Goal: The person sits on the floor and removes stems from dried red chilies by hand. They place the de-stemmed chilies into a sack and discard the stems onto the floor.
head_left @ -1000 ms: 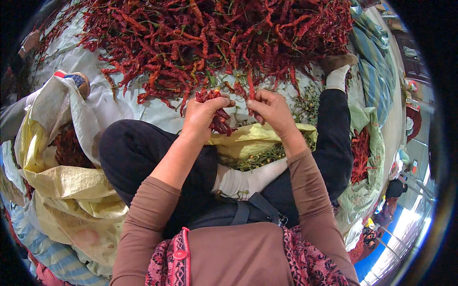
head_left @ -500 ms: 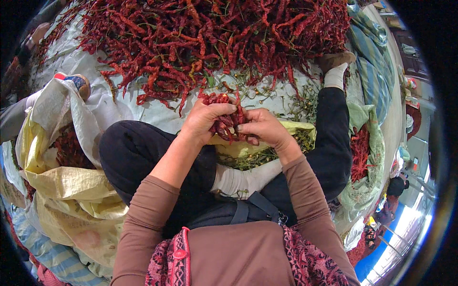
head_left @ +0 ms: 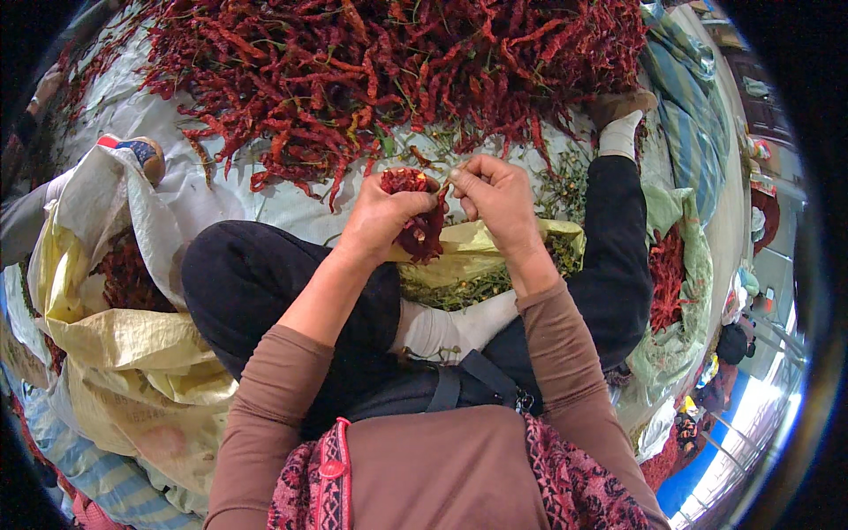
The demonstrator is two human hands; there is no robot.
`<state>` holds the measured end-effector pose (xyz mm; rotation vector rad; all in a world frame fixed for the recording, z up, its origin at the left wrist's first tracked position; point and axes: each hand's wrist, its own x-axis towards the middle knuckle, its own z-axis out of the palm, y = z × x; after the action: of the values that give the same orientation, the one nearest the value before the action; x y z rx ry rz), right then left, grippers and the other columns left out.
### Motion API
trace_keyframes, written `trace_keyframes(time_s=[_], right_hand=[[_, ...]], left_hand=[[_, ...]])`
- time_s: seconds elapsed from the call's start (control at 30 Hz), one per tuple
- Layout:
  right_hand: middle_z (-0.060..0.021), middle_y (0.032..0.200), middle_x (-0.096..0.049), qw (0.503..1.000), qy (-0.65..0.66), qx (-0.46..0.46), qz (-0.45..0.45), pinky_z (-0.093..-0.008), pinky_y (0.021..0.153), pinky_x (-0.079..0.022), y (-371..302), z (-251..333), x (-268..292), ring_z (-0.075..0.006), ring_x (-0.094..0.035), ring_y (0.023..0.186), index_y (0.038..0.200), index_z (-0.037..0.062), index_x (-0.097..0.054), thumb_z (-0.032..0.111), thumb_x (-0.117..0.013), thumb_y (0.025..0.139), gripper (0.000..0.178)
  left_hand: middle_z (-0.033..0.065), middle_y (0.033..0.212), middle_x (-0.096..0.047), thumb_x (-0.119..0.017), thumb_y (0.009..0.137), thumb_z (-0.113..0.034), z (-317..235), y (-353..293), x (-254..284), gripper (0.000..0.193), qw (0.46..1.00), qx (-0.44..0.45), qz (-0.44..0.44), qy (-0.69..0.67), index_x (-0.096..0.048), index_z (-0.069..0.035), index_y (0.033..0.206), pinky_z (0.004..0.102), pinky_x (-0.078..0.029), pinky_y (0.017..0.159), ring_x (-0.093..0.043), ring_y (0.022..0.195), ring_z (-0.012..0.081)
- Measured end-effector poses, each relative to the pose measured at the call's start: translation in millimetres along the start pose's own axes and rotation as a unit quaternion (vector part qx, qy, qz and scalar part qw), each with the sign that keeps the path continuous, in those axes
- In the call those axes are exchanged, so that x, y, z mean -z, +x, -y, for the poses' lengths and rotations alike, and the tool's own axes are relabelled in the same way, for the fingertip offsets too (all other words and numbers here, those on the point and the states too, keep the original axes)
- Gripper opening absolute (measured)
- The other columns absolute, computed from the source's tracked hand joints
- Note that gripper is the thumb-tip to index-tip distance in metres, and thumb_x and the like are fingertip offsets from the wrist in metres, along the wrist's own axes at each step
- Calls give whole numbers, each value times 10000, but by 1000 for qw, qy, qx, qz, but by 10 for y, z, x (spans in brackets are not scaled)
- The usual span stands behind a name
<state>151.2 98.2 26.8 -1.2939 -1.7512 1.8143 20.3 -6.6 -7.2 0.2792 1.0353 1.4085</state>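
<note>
The left hand (head_left: 378, 219) has its grip folded around a bunch of dried red peppers (head_left: 421, 237); some peppers come out above the thumb, and others hang below the palm. The right hand (head_left: 500, 196) is just beside it, on its right side. Its grip is pressed together at thumb and first finger, pinching the thin upper end of one pepper (head_left: 438, 212), which hangs close against the bunch. The two hands are near to each other, in front of the person's bent legs (head_left: 252, 291).

Beneath the hands there is a yellow sack (head_left: 468, 252), and green stems (head_left: 459, 292) lie at its near side. Farther away, a big pile of red peppers (head_left: 397, 71) lies on a white sheet (head_left: 291, 196). At the left stands a pale yellow sack (head_left: 132, 344) with dark red peppers inside. At the right, a light green sack (head_left: 698, 291) also holds red peppers.
</note>
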Motion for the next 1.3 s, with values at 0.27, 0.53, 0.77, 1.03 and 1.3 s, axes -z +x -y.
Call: trace_keyframes(time_s=[0.27, 0.53, 0.77, 1.03, 1.3], right_hand=[[-99, 556, -539, 925, -259, 251, -116, -302, 476, -392, -95, 23, -291, -138, -475, 491, 680, -2, -558, 97, -661, 771, 169], [-25, 546, -531, 983, 117, -88, -107, -268, 433, -365, 110, -161, -151, -86, -435, 458, 632, 16, -558, 93, -638, 794, 197], [-52, 703, -587, 989, -121, -70, -41, -223, 456, -411, 18, -216, 218, -99, -552, 532, 884, -2, -589, 68, -576, 837, 85], [-26, 732, -600, 991, 55, -72, 99, -196, 465, -418, -317, -25, -157, -88, -562, 542, 891, 16, -576, 127, -623, 857, 125], [-14, 644, -548, 996, -42, 54, -55, -217, 464, -362, -358, -53, -283, -58, -483, 540, 791, 28, -519, 61, -650, 777, 137]], left_hand=[[57, 661, -608, -570, 695, 33, 34, 29, 49, 114, 998, 21, -45, -41, -613, 22, 800, 287, -450, 509, -561, 534, 143], [55, 692, -579, -572, 683, -9, -58, -60, 23, 142, 995, -5, 42, -92, -583, 16, 823, 261, -449, 554, -553, 592, 144], [96, 748, -594, -567, 723, -5, -7, 6, 90, 318, 957, 56, 57, -277, -529, 19, 1038, 274, -492, 620, -587, 661, 163], [112, 851, -636, -565, 751, -24, 3, 8, 59, 349, 988, -18, -25, -150, -542, 36, 1094, 301, -521, 698, -627, 741, 187], [49, 794, -641, -633, 703, -8, 48, -46, 57, 175, 986, -67, -77, -130, -629, 10, 877, 274, -485, 612, -597, 657, 137]])
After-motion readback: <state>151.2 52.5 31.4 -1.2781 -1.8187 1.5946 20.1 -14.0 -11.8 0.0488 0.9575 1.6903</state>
